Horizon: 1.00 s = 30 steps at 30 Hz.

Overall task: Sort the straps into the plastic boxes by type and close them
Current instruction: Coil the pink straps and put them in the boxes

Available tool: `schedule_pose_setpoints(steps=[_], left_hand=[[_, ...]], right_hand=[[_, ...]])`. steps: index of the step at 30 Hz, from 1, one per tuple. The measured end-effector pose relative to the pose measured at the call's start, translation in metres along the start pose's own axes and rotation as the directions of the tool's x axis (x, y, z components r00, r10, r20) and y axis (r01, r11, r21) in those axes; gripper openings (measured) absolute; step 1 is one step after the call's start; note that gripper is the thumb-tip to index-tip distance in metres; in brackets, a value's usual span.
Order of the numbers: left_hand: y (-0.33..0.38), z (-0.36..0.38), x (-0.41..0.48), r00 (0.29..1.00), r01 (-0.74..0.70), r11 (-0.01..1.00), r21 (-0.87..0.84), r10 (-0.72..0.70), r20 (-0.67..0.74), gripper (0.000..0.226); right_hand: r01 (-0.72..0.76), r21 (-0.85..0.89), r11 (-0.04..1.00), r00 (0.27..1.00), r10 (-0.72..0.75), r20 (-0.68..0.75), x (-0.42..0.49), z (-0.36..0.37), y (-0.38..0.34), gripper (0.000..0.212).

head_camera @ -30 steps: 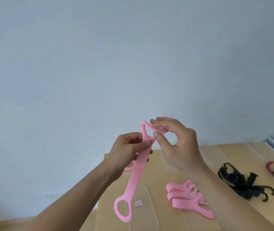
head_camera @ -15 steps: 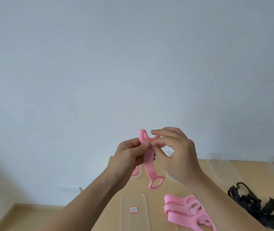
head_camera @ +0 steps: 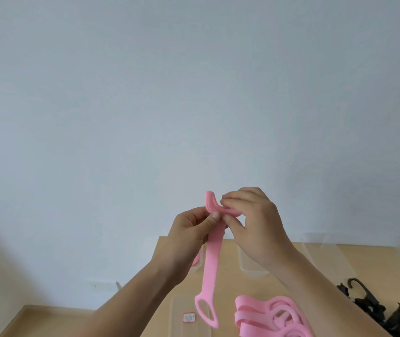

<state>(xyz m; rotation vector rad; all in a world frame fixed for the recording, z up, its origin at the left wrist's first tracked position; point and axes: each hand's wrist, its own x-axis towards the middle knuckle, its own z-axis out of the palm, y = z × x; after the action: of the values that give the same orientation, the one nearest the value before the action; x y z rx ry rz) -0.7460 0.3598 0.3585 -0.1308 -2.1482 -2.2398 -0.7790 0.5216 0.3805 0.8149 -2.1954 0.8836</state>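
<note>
While both hands work above the wooden table (head_camera: 291, 259), the surroundings lie low in view: a pile of pink straps (head_camera: 269, 317) near the bottom edge, a tangle of black straps (head_camera: 373, 310) at lower right, and clear plastic boxes (head_camera: 252, 266) along the far edge, partly hidden behind the forearms. A clear lid (head_camera: 190, 319) with a small red-bordered label (head_camera: 189, 317) lies flat beneath the hanging strap. A wall outlet (head_camera: 101, 285) sits low on the pale wall.

Pink strap (head_camera: 213, 259) held in mid-air above the table's near-left part: long flat band, ribbed top end curled over, oval loop at the bottom end hanging just over the lid. Left hand (head_camera: 189, 237) pinches the band just under the curl, thumb against forefinger. Right hand (head_camera: 254, 227) has fingertips closed narrowly on the curled top end (thumb mostly hidden behind the fingers).

Compared with half a second ago, the strap hangs out long and nearly straight, where its lower loop was drawn up close under the hands. Both hands keep their pinch; the camera view has shifted slightly.
</note>
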Motion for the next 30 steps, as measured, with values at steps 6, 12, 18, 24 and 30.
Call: schedule_pose_setpoints(steps=[6, 12, 18, 24, 30], left_hand=[[0.000, 0.001, 0.001, 0.999, -0.044, 0.999, -0.021, 0.045, 0.029, 0.029], [0.001, -0.009, 0.001, 0.998, 0.022, 1.000, -0.014, -0.021, 0.062, 0.023], [0.003, -0.020, -0.003, 0.994, 0.091, 0.996, 0.025, -0.093, 0.065, 0.034], [0.004, -0.032, -0.007, 0.990, 0.075, 0.997, -0.033, -0.070, 0.124, 0.032], [-0.001, -0.044, -0.003, 0.991, 0.094, 0.990, -0.102, -0.083, 0.102, 0.027]], right_hand=[[-0.020, -0.010, 1.000, 0.999, 0.020, 0.028, 0.008, -0.001, -0.001, 0.007], [-0.062, -0.011, 0.998, 0.995, 0.063, 0.073, 0.006, 0.005, 0.002, 0.015], [-0.089, -0.007, 0.996, 0.996, 0.088, -0.003, -0.001, 0.025, -0.001, 0.019], [-0.035, -0.041, 0.999, 0.999, 0.034, -0.032, -0.008, 0.036, -0.005, 0.028], [0.005, -0.041, 0.999, 0.999, -0.003, 0.052, -0.011, 0.039, -0.009, 0.015]])
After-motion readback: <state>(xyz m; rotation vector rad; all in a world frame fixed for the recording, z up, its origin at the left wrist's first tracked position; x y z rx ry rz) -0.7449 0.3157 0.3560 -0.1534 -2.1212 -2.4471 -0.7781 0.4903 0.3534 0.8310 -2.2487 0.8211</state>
